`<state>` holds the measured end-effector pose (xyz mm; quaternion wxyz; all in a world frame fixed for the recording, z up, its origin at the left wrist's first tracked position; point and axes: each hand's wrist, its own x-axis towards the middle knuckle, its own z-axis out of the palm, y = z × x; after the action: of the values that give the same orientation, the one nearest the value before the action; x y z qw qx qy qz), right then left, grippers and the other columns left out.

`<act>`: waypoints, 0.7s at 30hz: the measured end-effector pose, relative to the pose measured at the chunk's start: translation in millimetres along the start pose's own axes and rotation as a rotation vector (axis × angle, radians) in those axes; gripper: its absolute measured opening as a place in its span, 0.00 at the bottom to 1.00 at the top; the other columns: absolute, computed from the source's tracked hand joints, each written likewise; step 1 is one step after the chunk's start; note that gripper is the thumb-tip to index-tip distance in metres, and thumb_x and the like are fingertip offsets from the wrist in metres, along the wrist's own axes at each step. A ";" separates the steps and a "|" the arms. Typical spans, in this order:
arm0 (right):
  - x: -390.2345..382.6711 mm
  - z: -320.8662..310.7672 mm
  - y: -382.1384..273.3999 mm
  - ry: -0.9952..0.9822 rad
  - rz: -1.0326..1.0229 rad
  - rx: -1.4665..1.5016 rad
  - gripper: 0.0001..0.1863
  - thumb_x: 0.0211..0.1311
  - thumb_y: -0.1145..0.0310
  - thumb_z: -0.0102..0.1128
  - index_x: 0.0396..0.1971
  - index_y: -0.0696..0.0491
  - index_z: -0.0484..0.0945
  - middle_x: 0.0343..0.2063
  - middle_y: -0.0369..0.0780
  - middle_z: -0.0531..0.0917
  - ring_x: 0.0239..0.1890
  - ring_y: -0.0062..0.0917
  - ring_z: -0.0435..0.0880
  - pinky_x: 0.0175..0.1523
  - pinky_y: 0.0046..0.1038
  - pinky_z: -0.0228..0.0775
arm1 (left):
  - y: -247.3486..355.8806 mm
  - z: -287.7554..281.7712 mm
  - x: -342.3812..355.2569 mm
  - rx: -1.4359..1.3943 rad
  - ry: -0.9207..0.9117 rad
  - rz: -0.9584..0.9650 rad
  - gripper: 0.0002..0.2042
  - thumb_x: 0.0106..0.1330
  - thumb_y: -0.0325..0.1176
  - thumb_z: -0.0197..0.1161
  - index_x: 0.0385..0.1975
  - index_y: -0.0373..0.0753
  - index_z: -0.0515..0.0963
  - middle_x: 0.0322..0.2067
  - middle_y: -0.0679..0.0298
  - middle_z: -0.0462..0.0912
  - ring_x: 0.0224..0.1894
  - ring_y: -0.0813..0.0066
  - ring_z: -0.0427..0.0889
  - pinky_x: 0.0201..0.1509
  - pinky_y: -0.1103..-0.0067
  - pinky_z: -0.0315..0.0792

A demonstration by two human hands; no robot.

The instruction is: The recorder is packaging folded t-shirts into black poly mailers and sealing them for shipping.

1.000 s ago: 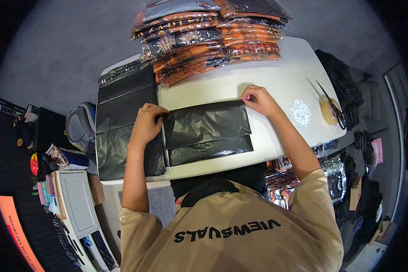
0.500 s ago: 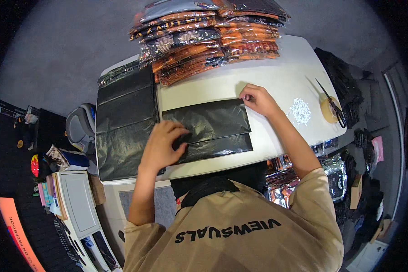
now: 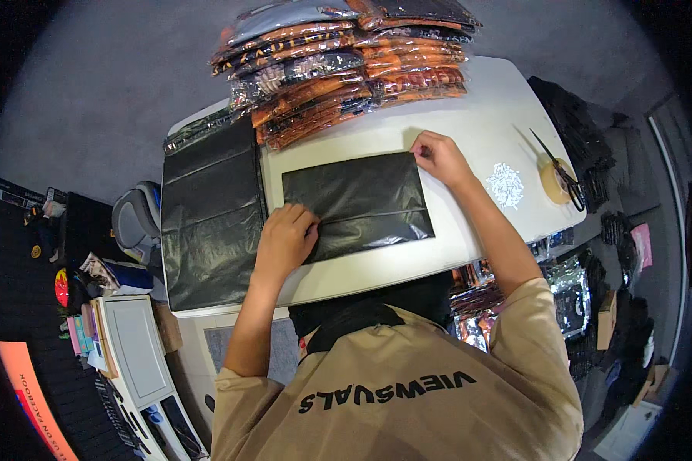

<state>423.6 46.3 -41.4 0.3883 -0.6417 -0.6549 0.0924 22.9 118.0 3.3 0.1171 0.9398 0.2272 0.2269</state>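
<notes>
A folded black plastic bag (image 3: 361,196) lies on the white table (image 3: 477,107). My right hand (image 3: 430,154) pinches its upper right corner. My left hand (image 3: 288,230) is at its lower left, fingers curled together on the plastic, their tips partly hidden. Left of it, a stack of larger black bags (image 3: 204,223) lies flat along the table's side. Beyond my hands rise two tall stacks of clear-wrapped folded items (image 3: 300,92), mostly orange and dark.
At the table's right are a tape roll (image 3: 552,183), black scissors (image 3: 561,169) and a scatter of small white pieces (image 3: 505,184). Left of the table stand a grey chair (image 3: 133,219) and a white cabinet (image 3: 129,342). Dark bagged goods (image 3: 573,131) lie beyond the right edge.
My left hand has left the upper left corner and moved down the bag. The bag's lower flap step has flattened and it sits slightly farther from me. My right hand keeps its pinch.
</notes>
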 end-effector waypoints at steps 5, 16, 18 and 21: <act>-2.0 -17.1 15.4 0.013 0.002 -0.090 0.09 0.58 0.82 0.67 0.39 0.57 0.83 0.35 0.44 0.86 0.36 0.37 0.89 0.45 0.36 0.82 | 12.9 11.9 23.9 -0.029 0.015 0.025 0.08 0.56 0.22 0.73 0.35 0.38 0.84 0.36 0.60 0.83 0.43 0.55 0.83 0.51 0.63 0.77; -69.5 -27.7 -94.1 -0.111 -0.175 -0.187 0.20 0.51 0.71 0.74 0.46 0.49 0.83 0.48 0.41 0.82 0.58 0.41 0.80 0.69 0.45 0.68 | 4.9 14.9 5.2 0.022 0.067 0.009 0.10 0.58 0.22 0.72 0.40 0.40 0.85 0.37 0.60 0.81 0.44 0.57 0.82 0.51 0.64 0.76; -75.5 -24.1 -82.2 -0.084 -0.168 -0.218 0.19 0.52 0.72 0.74 0.46 0.49 0.83 0.48 0.40 0.82 0.57 0.40 0.80 0.67 0.42 0.69 | 4.5 12.6 4.5 0.040 0.051 -0.012 0.10 0.58 0.22 0.72 0.40 0.39 0.85 0.37 0.59 0.82 0.45 0.55 0.82 0.52 0.62 0.77; -80.8 -22.8 -73.2 -0.059 -0.151 -0.258 0.16 0.53 0.73 0.73 0.44 0.49 0.84 0.45 0.39 0.84 0.54 0.38 0.81 0.65 0.41 0.70 | 3.6 11.1 6.7 0.061 0.024 -0.030 0.10 0.58 0.21 0.71 0.40 0.38 0.86 0.38 0.58 0.83 0.46 0.53 0.83 0.53 0.61 0.78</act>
<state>371.5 -47.7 -12.0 0.2891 -0.6322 -0.7189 -0.0032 34.8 116.8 -2.7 0.0891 0.9367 0.2495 0.2291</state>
